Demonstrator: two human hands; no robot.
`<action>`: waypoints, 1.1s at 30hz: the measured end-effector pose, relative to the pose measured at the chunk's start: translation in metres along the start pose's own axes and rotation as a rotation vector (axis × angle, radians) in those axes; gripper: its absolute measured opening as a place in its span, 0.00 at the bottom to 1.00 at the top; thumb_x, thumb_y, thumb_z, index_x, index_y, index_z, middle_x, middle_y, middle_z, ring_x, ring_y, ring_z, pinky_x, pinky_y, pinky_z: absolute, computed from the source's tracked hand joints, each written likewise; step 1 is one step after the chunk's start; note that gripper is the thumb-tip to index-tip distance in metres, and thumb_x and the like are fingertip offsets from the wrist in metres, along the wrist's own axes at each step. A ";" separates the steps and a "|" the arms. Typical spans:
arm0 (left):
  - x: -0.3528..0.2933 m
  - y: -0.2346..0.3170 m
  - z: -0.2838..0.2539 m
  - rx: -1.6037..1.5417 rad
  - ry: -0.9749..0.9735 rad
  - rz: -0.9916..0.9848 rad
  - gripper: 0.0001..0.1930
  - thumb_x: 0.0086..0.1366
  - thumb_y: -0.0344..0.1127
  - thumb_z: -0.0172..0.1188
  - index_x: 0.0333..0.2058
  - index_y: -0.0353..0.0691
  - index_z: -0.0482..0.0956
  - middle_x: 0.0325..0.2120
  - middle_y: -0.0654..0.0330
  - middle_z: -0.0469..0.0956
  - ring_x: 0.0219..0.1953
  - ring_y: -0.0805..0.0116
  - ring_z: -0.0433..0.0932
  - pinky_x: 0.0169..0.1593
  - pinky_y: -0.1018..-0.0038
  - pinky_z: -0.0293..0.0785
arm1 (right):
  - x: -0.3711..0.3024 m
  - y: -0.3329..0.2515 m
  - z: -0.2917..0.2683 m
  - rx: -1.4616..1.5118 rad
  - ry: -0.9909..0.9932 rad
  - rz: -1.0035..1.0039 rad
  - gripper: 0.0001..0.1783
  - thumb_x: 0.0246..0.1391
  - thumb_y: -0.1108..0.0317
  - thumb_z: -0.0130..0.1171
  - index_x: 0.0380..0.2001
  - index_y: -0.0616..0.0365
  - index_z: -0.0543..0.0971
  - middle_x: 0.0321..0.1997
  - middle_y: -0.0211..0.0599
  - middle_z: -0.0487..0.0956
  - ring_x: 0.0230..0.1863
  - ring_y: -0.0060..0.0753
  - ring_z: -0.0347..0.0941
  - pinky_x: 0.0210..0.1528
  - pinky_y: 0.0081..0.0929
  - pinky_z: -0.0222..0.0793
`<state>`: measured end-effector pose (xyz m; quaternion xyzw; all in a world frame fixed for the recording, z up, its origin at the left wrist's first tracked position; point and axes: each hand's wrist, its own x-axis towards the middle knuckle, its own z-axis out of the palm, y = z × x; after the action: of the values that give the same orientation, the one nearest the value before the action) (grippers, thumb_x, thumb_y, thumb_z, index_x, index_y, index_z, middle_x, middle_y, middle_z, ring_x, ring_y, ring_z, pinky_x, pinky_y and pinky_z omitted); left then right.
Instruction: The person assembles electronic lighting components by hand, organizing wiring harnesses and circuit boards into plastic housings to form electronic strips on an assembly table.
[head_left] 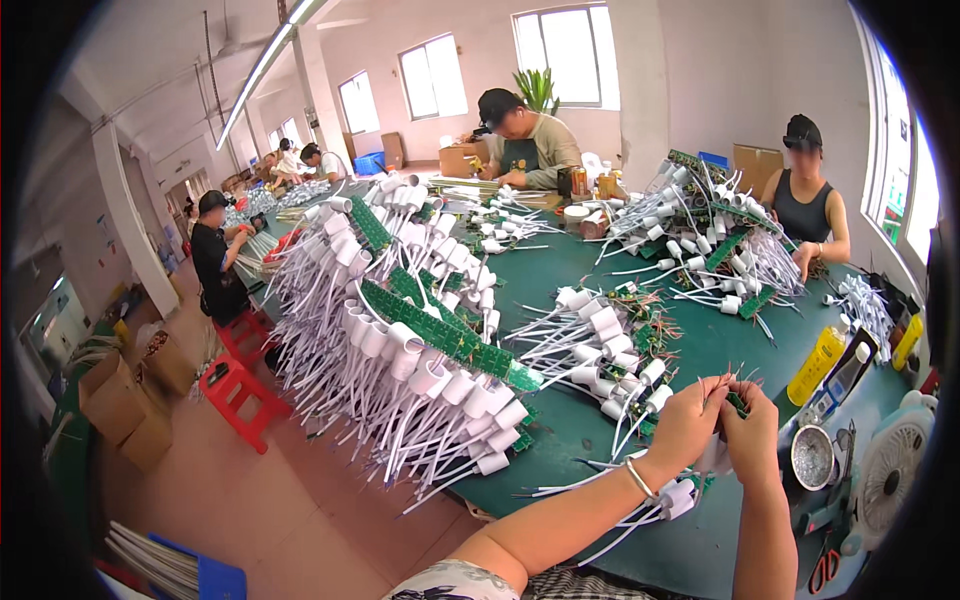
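Observation:
Close together above the near right part of the green table [560, 470], my left hand [688, 428] and my right hand [752, 440] both have their fingers pinched closed. Between them is a small green circuit board [738, 402] with thin wires sticking up. A white cylindrical part [714, 458] shows below it, partly covered by the hands. The right fingers grip the board; the left fingertips pinch at its thin wires. Below my left wrist lie white cylinders with cables [678, 497]. Beyond my hands spreads a cluster of similar wired pieces [605, 345].
A tall pile of white-cabled cylinders and green board strips [430, 325] stands at left, another heap [700, 220] at back right. On the right are a metal bowl [812, 460], fan [888, 475], scissors [824, 568] and yellow bottle [817, 364]. Co-workers sit around the table.

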<state>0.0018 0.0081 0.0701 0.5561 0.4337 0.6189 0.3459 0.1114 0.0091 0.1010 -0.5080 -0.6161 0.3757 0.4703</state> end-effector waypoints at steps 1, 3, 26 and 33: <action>0.000 -0.002 0.003 0.030 0.023 0.000 0.13 0.65 0.35 0.50 0.42 0.33 0.76 0.33 0.49 0.79 0.35 0.54 0.79 0.37 0.70 0.73 | 0.003 0.006 0.002 0.003 -0.004 -0.001 0.08 0.51 0.76 0.55 0.36 0.67 0.75 0.25 0.33 0.77 0.25 0.17 0.71 0.28 0.17 0.67; 0.006 -0.008 0.010 0.038 0.048 0.070 0.13 0.65 0.35 0.50 0.42 0.34 0.76 0.30 0.52 0.80 0.27 0.71 0.77 0.33 0.77 0.71 | 0.006 0.012 0.001 -0.241 0.120 -0.226 0.09 0.50 0.74 0.56 0.35 0.67 0.75 0.26 0.39 0.78 0.24 0.24 0.73 0.29 0.23 0.68; 0.180 0.038 -0.102 1.412 -0.425 0.168 0.46 0.47 0.56 0.63 0.63 0.50 0.55 0.56 0.51 0.66 0.56 0.56 0.67 0.60 0.57 0.57 | 0.137 0.022 0.154 0.683 -0.056 0.259 0.29 0.47 0.59 0.63 0.50 0.60 0.67 0.43 0.40 0.73 0.41 0.30 0.70 0.42 0.30 0.65; 0.159 -0.092 -0.137 1.374 -0.220 0.143 0.49 0.47 0.69 0.57 0.64 0.56 0.48 0.62 0.61 0.57 0.64 0.53 0.52 0.62 0.47 0.45 | 0.082 0.067 0.101 0.352 0.066 0.109 0.26 0.47 0.65 0.59 0.49 0.64 0.69 0.50 0.45 0.71 0.44 0.35 0.69 0.50 0.27 0.64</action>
<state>-0.1614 0.1674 0.0462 0.7354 0.6517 0.1659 -0.0838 0.0293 0.1047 0.0263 -0.4624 -0.4966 0.4856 0.5512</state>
